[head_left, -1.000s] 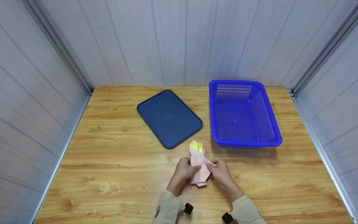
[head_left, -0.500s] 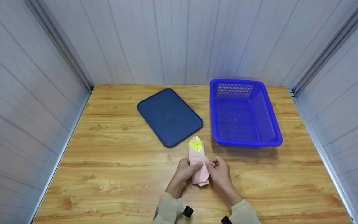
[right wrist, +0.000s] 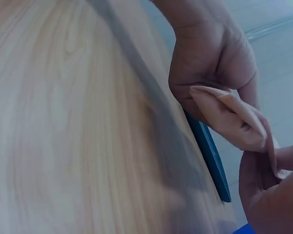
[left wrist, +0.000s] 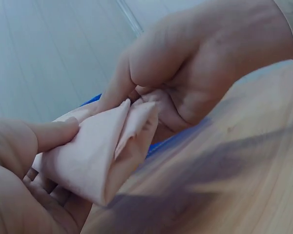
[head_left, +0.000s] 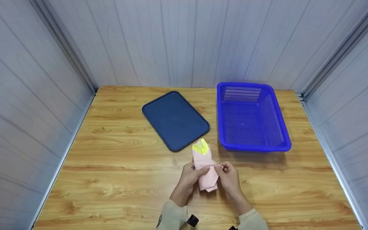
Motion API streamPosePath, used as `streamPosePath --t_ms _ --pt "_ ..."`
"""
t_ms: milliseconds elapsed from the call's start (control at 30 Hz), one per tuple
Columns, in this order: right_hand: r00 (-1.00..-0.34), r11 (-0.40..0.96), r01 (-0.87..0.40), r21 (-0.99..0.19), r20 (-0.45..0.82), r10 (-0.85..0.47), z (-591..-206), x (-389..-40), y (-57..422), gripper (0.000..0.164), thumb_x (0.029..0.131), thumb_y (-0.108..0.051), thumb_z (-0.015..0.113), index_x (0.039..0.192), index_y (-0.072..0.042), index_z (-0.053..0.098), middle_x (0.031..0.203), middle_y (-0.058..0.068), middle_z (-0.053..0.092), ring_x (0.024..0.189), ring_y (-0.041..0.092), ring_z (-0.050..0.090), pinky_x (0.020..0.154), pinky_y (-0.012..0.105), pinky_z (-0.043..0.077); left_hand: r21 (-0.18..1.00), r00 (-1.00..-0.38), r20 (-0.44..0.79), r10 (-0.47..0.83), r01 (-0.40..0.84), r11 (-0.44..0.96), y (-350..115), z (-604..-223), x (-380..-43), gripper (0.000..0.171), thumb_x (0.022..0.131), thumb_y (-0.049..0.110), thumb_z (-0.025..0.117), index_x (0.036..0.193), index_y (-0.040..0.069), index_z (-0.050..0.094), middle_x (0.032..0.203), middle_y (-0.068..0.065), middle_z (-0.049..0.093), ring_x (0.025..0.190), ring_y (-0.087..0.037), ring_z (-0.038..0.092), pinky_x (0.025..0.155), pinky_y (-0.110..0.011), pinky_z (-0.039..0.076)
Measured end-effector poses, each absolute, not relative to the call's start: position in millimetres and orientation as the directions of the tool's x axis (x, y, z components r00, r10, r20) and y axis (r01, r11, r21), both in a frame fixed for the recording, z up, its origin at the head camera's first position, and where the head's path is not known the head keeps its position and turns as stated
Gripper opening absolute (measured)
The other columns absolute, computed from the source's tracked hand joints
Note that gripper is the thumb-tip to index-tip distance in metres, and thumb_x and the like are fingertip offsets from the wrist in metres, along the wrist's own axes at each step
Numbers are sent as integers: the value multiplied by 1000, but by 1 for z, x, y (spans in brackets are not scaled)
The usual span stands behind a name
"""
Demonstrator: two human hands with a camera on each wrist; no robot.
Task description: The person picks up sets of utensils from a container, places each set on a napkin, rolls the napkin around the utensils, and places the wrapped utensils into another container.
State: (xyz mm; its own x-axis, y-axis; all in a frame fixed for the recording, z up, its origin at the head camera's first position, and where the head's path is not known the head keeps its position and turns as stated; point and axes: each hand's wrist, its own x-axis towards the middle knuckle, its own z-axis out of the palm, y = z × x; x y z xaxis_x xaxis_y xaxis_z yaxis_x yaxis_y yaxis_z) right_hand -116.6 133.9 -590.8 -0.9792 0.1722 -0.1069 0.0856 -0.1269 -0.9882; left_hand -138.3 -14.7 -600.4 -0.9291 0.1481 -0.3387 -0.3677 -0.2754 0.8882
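Observation:
In the head view a pink cloth napkin (head_left: 207,180) is folded into a narrow bundle, held above the table in front of the person. Yellow cutlery (head_left: 201,147) pokes out of its far end; the rest of it is hidden in the cloth. My left hand (head_left: 188,176) grips the bundle from the left, thumb on top and fingers underneath. On the other side my right hand (head_left: 230,179) pinches a loose edge of the cloth between thumb and fingers. The left wrist view shows the folded near end of the napkin (left wrist: 90,151), its layers standing slightly apart.
A dark blue tray (head_left: 176,121) lies at an angle beyond the hands. To its right stands a blue plastic basket (head_left: 246,124) with slotted walls. The wooden tabletop (head_left: 107,172) is enclosed by pale panel walls (head_left: 177,44) at the back and sides.
The bundle has tilted, so the fork tines seen a second ago no longer show plainly and more yellow is visible. Both hands have kept hold of the cloth, with small shifts of the fingers.

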Motion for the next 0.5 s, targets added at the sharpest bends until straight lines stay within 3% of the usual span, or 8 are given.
streamPosePath --t_ms 267,500 --pt "-972 -558 186 -809 -233 13 -579 -109 132 11 100 -6 51 90 -4 53 88 7 61 80 15 63 68 25 54 758 -919 -280 276 -389 -525 -12 -592 -134 23 87 1 68 106 -10 62 95 -12 69 87 -21 67 78 -32 54" --pt "-981 -625 153 -765 -192 -5 -562 -102 124 9 101 -13 52 93 -10 55 93 4 62 85 13 63 73 25 54 624 -908 -210 363 -410 -665 -8 -578 -129 19 90 0 64 108 -4 59 100 -12 67 91 -20 66 81 -32 54"
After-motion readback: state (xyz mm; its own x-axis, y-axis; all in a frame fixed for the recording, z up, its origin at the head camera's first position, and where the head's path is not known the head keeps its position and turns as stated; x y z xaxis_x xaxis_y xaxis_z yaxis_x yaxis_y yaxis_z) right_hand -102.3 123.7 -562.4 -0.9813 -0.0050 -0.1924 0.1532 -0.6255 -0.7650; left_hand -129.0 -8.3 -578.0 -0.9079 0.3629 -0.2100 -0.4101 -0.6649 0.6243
